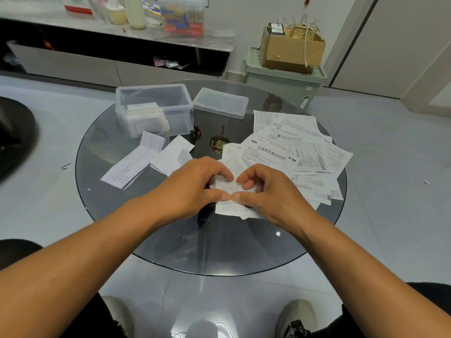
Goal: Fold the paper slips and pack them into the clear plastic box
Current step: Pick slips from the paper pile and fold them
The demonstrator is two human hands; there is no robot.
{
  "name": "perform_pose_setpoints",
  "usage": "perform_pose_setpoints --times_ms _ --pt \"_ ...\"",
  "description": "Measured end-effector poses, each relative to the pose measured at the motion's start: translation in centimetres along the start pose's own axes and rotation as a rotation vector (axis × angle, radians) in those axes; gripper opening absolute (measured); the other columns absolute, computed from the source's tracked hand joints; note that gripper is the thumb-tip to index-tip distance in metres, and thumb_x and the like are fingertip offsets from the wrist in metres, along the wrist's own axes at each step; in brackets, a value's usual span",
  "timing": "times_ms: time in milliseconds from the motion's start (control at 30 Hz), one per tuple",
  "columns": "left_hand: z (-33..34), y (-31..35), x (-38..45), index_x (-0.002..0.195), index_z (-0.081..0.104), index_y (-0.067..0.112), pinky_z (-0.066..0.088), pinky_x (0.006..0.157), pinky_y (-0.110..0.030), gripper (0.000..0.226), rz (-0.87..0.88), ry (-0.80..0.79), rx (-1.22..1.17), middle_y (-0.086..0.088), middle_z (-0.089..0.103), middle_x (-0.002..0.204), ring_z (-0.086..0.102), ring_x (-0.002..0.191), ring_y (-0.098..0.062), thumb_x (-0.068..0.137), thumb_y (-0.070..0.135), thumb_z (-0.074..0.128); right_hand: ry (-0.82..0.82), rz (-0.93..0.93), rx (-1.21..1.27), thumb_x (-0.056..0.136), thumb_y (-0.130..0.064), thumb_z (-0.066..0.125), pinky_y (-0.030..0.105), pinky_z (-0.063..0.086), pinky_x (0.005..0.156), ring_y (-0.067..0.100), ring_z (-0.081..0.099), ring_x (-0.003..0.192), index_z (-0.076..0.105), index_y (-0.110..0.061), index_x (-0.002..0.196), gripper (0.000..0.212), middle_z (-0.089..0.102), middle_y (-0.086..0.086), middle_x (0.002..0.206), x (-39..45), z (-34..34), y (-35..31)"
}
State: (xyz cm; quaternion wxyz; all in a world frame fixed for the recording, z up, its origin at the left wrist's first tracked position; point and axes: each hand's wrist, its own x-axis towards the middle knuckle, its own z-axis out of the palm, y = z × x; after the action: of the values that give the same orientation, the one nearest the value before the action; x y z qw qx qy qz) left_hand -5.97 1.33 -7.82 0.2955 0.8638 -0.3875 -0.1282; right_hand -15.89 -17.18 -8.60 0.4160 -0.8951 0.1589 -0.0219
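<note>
**Where things lie on the table**

The box [156, 108] stands at the table's [151, 240] far left, with folded slips [146, 120] inside it. Its lid [220, 102] lies just to its right. Before the box lie two folded slips [129, 167] and [173, 154], side by side. A pile of flat slips [300, 147] spreads over the right side. Both hands, left [192, 184] and right [268, 191], meet on one slip [227, 186] at the near middle, against the pile's left edge.
</note>
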Motion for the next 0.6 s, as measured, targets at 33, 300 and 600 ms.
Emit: perform_pose_setpoints --times_ms 33,300,600 --pt "0.0 0.2 0.0 0.126 0.060 0.036 0.053 0.083 -0.030 0.045 -0.029 -0.015 -0.031 0.018 0.054 0.105 0.055 0.091 -0.006 0.085 0.035 0.080 0.015 0.014 0.003 0.073 -0.047 0.085 0.052 0.052 0.094 0.008 0.064 0.082 0.067 -0.037 0.096 0.031 0.068 -0.016 0.086 0.2 0.2 0.0" --pt "-0.1 0.9 0.0 0.143 0.048 0.034 0.044 0.081 -0.016 0.070 -0.083 -0.042 -0.120 0.017 0.046 0.106 0.054 0.092 -0.003 0.082 0.031 0.083 0.164 -0.015 -0.199 0.089 -0.060 0.065 0.043 0.041 0.097 0.010 0.061 0.092 0.064 -0.037 0.100 0.025 0.065 -0.014 0.089 0.3 1.5 -0.8" --pt "-0.6 1.1 -0.5 0.104 0.066 0.038 0.043 0.072 -0.020 0.020 0.075 0.147 -0.128 0.022 0.054 0.102 0.053 0.088 0.006 0.088 0.049 0.070 0.067 -0.132 0.081 0.094 -0.044 0.069 0.034 0.053 0.067 0.010 0.066 0.074 0.070 -0.032 0.087 0.014 0.071 -0.010 0.077 -1.0 0.4 -1.4"
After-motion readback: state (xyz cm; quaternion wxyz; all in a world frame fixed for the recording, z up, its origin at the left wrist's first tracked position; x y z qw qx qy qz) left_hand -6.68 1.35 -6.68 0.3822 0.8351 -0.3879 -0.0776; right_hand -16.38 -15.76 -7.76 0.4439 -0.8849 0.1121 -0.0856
